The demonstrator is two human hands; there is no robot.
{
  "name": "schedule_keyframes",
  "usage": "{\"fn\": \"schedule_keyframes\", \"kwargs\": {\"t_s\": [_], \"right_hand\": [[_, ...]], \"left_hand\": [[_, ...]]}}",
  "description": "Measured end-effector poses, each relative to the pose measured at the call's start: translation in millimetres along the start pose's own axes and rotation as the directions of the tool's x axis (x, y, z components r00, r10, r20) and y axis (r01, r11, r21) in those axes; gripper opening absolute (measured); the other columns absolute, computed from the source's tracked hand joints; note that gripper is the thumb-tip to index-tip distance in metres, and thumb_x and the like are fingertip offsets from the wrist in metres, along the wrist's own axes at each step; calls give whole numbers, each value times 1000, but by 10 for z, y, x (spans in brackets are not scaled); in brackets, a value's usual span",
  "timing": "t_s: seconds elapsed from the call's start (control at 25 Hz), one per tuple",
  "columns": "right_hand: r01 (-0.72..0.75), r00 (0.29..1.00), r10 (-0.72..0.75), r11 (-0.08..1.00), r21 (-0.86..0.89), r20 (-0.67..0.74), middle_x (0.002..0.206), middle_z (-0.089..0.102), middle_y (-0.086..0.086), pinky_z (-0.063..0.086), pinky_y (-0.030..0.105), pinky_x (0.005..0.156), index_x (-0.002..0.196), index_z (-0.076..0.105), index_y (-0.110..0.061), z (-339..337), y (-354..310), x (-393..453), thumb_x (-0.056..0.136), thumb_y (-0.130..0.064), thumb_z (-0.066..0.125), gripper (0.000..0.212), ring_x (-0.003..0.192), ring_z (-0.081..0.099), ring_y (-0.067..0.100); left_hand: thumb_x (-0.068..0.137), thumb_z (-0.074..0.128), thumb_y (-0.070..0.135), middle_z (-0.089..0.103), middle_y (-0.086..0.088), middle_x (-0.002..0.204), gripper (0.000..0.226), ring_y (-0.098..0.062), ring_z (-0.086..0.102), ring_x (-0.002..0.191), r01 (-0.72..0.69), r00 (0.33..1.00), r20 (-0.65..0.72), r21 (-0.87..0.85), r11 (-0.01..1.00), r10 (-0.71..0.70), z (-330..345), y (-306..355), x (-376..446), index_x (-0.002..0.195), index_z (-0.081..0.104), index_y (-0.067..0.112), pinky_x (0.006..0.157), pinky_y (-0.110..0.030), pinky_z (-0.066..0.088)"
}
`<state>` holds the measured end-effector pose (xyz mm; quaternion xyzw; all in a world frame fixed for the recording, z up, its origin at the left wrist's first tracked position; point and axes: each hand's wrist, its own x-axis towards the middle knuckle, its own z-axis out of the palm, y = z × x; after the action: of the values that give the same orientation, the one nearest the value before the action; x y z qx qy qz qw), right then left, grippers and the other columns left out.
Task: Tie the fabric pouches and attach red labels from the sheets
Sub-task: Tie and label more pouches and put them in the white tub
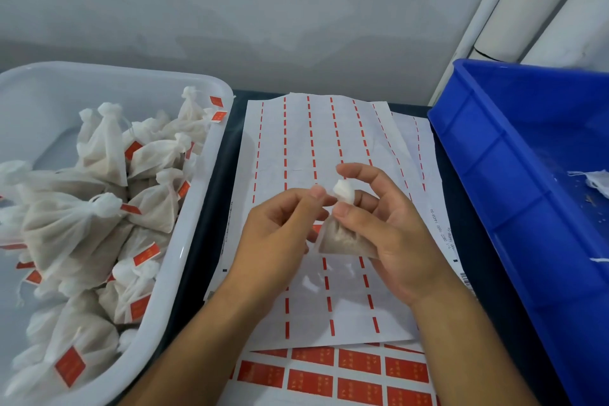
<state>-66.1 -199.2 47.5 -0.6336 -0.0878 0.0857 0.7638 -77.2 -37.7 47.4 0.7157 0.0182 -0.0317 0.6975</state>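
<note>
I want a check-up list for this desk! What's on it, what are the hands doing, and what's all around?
Surface: dark table, mostly covered.
Job's things: used label sheet; sheet of red labels nearest; white tub of tied, labelled pouches.
Clutter: blue bin holding white scraps.
Grippers: right hand grips a pouch; left hand pinches at its gathered top.
Cables: nothing seen.
Surroundings: grey wall, white pipes.

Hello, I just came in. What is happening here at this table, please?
A person is working on a small fabric pouch above a used label sheet. The right hand grips the pouch body, while the left hand pinches at its gathered neck. Finished pouches with red labels fill the white tub on the left. A sheet of unused red labels lies nearest the person, and a blue bin stands on the right.
</note>
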Motion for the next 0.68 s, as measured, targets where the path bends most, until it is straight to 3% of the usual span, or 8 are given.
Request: {"fn": "schedule_keyframes", "kwargs": {"t_s": [0.12,0.32,0.52,0.68], "right_hand": [[-1,1000,1,1000,-18,29,88,73,-4,56,23,76,122,67,-40,10,5,-2,87,-20,73,41,83,70,9],[39,992,-24,992,-117,127,88,66,-10,54,21,75,116,72,-34,60,9,-22,89,-23,71,29,82,62,3],[74,987,-26,952,-298,160,84,59,-19,52,17,71,101,67,-41,69,6,-34,91,-23,66,21,79,59,-2],[105,989,-50,901,-421,141,83,56,-12,54,20,67,108,64,-46,51,30,-31,90,-29,70,25,76,57,5]], "left_hand": [[100,60,37,68,9,75,24,-2,58,64,31,999,-42,-88,996,-35,-24,-7,18,88,79,28,65,-21,49],[99,60,31,62,7,70,27,-8,55,68,69,991,-98,-170,983,-86,-23,-18,25,79,76,24,70,-29,49],[95,65,28,66,9,70,24,-1,59,66,-17,969,-244,-185,983,-30,-51,-16,40,74,77,26,63,-16,53],[97,62,31,64,10,68,27,1,58,64,-14,969,-247,-130,991,-18,-41,-37,37,73,74,28,59,-14,51]]}}
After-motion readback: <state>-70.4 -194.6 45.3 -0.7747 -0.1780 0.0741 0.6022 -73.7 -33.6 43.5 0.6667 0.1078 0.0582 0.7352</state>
